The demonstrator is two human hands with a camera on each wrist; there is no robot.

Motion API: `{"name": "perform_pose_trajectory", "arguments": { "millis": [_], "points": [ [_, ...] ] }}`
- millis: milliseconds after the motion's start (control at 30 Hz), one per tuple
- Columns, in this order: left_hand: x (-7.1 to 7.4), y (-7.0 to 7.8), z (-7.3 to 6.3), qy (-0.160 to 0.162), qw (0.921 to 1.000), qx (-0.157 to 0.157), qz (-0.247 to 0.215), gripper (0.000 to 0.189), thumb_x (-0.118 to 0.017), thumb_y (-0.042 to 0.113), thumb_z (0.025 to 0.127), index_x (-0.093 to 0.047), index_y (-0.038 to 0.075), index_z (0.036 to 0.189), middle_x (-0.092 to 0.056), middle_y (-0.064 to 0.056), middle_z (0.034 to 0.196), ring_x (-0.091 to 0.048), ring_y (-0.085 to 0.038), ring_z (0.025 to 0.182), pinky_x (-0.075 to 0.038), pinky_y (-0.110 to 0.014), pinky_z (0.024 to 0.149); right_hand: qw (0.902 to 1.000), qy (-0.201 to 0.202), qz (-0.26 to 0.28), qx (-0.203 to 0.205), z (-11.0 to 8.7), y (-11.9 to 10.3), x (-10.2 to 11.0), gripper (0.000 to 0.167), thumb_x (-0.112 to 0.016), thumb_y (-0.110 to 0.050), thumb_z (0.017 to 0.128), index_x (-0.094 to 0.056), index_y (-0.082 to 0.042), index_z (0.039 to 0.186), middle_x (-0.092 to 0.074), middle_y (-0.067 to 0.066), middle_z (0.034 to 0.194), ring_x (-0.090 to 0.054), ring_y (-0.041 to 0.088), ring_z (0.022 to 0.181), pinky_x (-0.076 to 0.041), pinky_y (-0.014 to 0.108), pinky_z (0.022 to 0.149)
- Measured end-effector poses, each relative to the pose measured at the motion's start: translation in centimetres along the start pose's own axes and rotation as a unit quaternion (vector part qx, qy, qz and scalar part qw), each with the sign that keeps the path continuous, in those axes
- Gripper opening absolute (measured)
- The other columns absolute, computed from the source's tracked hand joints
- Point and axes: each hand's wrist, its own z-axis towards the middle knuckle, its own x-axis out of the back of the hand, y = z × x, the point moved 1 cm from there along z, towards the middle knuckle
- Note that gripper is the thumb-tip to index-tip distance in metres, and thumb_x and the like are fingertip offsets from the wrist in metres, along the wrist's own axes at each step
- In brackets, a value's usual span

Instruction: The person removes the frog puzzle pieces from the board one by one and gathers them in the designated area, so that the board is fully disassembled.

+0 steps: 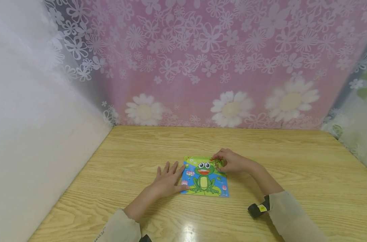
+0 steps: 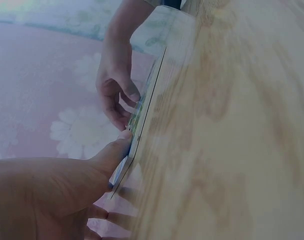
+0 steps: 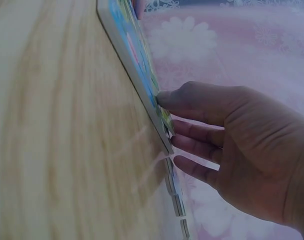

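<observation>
A square frog picture puzzle lies flat on the wooden table, its frog facing the person. My left hand is spread at its left side, with the thumb over the lower left part and the index fingertip at the left edge. At the upper right corner, my right hand has its thumb and fingers bent around a puzzle piece. That piece stands slightly proud of the board in the right wrist view, the thumb on its printed face. The hand hides part of this corner in the head view.
The wood-grained table meets a pink flowered curtain at the back. A white wall or sheet borders the left side. A black wrist camera sits beside the right sleeve.
</observation>
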Motion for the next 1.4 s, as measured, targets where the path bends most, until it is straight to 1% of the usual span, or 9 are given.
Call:
{"name": "perform_pose_trajectory", "arguments": {
  "millis": [200, 467, 633, 800, 867, 1033, 1200, 1400],
  "points": [
    [0.0, 0.0, 0.1, 0.001, 1.0000, 0.001, 0.001, 0.083, -0.048, 0.063, 0.084, -0.022, 0.016, 0.147, -0.011, -0.016, 0.150, -0.002, -0.044, 0.133, -0.003, -0.066, 0.097, 1.0000, 0.001, 0.003, -0.003, 0.0, 0.2, 0.0, 0.042, -0.070, -0.010, 0.079, -0.058, -0.002, 0.119, -0.049, 0.009, 0.110, -0.044, 0.025, 0.096, -0.041, 0.040, 0.080],
    [0.1, 0.0, 0.2, 0.004, 1.0000, -0.001, 0.001, 0.083, -0.048, 0.063, 0.084, -0.022, 0.016, 0.147, -0.011, -0.016, 0.150, -0.002, -0.044, 0.133, -0.003, -0.066, 0.097, 0.9997, 0.018, -0.005, -0.014, 0.0, 0.1, 0.1, 0.041, -0.071, -0.008, 0.078, -0.060, -0.004, 0.117, -0.050, 0.006, 0.105, -0.046, 0.022, 0.091, -0.043, 0.036, 0.075],
    [0.1, -0.1, 0.2, 0.005, 1.0000, -0.002, 0.006, 0.083, -0.048, 0.063, 0.084, -0.022, 0.016, 0.147, -0.012, -0.017, 0.150, -0.003, -0.045, 0.133, -0.004, -0.066, 0.097, 0.9995, 0.026, -0.009, -0.018, 0.1, 0.0, 0.2, 0.040, -0.071, -0.007, 0.078, -0.060, -0.003, 0.116, -0.051, 0.007, 0.105, -0.048, 0.021, 0.091, -0.044, 0.036, 0.075],
    [0.0, -0.1, 0.0, 0.004, 0.9999, -0.004, 0.011, 0.083, -0.047, 0.063, 0.084, -0.023, 0.015, 0.147, -0.013, -0.019, 0.149, -0.005, -0.046, 0.132, -0.005, -0.067, 0.096, 0.9993, 0.028, 0.010, -0.021, 0.0, 0.2, 0.4, 0.040, -0.068, -0.007, 0.080, -0.058, 0.000, 0.118, -0.053, 0.008, 0.107, -0.051, 0.023, 0.094, -0.046, 0.036, 0.077],
    [0.1, 0.0, -0.1, 0.005, 0.9999, -0.009, 0.007, 0.082, -0.048, 0.061, 0.085, -0.024, 0.013, 0.147, -0.014, -0.020, 0.149, -0.006, -0.047, 0.132, -0.006, -0.068, 0.096, 0.9990, 0.030, 0.023, -0.023, -0.2, 0.3, 0.5, 0.040, -0.067, -0.006, 0.080, -0.058, 0.000, 0.118, -0.053, 0.008, 0.108, -0.052, 0.024, 0.095, -0.046, 0.037, 0.079],
    [0.0, 0.2, -0.3, 0.005, 0.9998, -0.017, 0.001, 0.081, -0.049, 0.059, 0.086, -0.025, 0.012, 0.146, -0.015, -0.021, 0.148, -0.006, -0.048, 0.131, -0.005, -0.069, 0.095, 0.9979, 0.035, 0.047, -0.029, -1.1, 0.6, 1.2, 0.041, -0.062, -0.004, 0.080, -0.056, -0.002, 0.121, -0.052, 0.008, 0.113, -0.052, 0.028, 0.101, -0.045, 0.041, 0.083],
    [-0.1, 0.1, -0.2, 0.006, 0.9999, -0.012, -0.002, 0.081, -0.049, 0.060, 0.086, -0.024, 0.013, 0.147, -0.014, -0.020, 0.149, -0.004, -0.047, 0.132, -0.004, -0.068, 0.095, 0.9981, 0.042, 0.034, -0.031, -2.4, 1.1, 2.2, 0.039, -0.062, -0.004, 0.082, -0.056, -0.003, 0.121, -0.053, 0.007, 0.113, -0.051, 0.028, 0.105, -0.042, 0.045, 0.088],
    [0.0, 0.1, -0.1, 0.005, 0.9999, -0.008, -0.005, 0.081, -0.049, 0.061, 0.085, -0.024, 0.013, 0.147, -0.013, -0.019, 0.149, -0.004, -0.046, 0.132, -0.004, -0.068, 0.096, 0.9977, 0.058, 0.012, -0.033, -4.6, 2.1, 3.8, 0.037, -0.064, -0.006, 0.084, -0.056, -0.003, 0.120, -0.054, 0.006, 0.113, -0.050, 0.029, 0.106, -0.040, 0.048, 0.089]
  ]
}}
